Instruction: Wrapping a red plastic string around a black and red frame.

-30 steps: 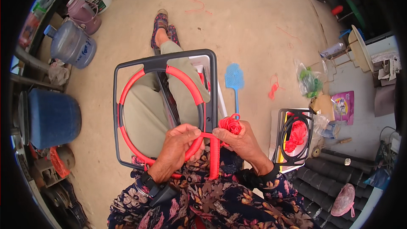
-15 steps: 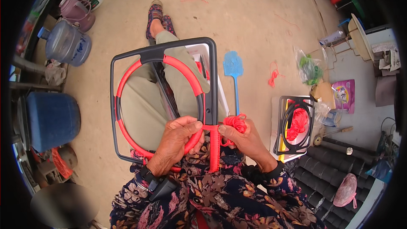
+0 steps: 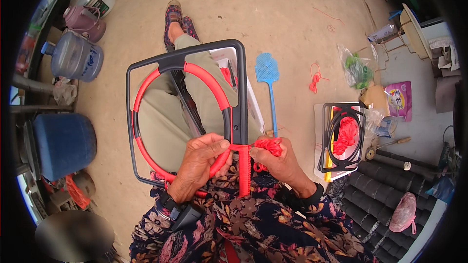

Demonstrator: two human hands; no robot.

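A square black frame with a round inner ring rests over my lap. Red cord wraps most of the ring and the lower part of the right side bar. My left hand is closed on the ring's lower right, its thumb and finger pinched where a red strand crosses to the bar. My right hand, just right of the bar, is closed round a bundle of red cord, thumb against the wrapped bar. The left fingers are partly hidden behind the ring.
A blue fly swatter lies ahead on the floor. At right, a white container holds red cord under another black frame. A white tray shows behind my frame. A blue barrel and water jug stand at left.
The view has shifted slightly. Both hands keep nearly the same hold, and the cord bundle in my right hand sits a little lower and more tucked in.
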